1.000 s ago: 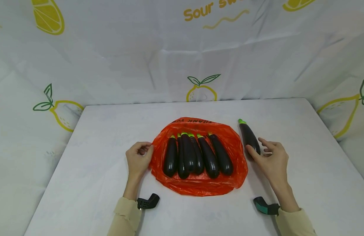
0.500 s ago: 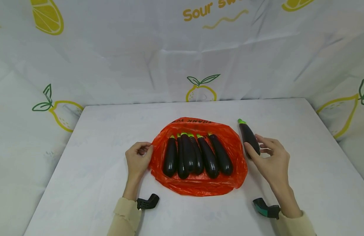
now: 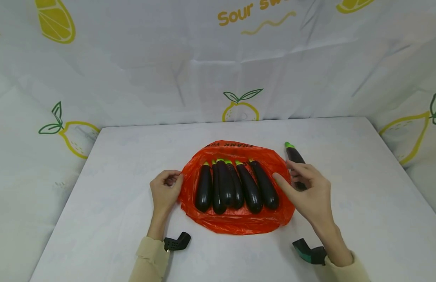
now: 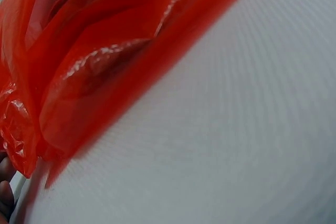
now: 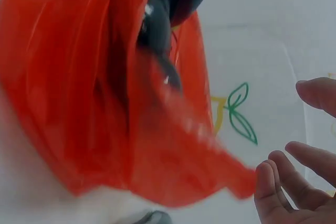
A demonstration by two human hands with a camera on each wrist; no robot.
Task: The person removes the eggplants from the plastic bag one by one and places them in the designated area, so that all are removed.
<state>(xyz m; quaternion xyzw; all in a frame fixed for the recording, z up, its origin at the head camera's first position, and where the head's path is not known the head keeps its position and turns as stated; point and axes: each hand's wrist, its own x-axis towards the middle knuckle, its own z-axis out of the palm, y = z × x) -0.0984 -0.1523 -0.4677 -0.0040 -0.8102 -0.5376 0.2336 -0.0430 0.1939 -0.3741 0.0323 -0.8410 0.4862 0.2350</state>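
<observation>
A red plastic bag point(image 3: 235, 228) lies with its mouth spread wide, several dark eggplants point(image 3: 251, 188) side by side in it, green stem ends away from me. My left hand point(image 3: 166, 190) pinches the bag's left rim between thumb and fingers; in the left wrist view only fingertips point(image 4: 5, 187) show beside the red plastic point(image 4: 105, 72). At the right rim, my right hand point(image 3: 311, 192) has its thumb spread from the fingers. The right wrist view shows this hand point(image 5: 299, 182) with fingertips right at the bag's edge point(image 5: 210, 166). A loose eggplant point(image 3: 294, 154) lies partly hidden behind it.
The white-covered table point(image 3: 126, 156) reaches back to a white cloth backdrop point(image 3: 151, 78) printed with lemons. A black wrist device point(image 3: 177, 241) is on the left wrist, and a black and green one point(image 3: 309, 252) on the right.
My right hand went to the loose eggplant's lower end, then moved left to the bag's right rim, leaving the eggplant on the table. The left hand stays at the left rim.
</observation>
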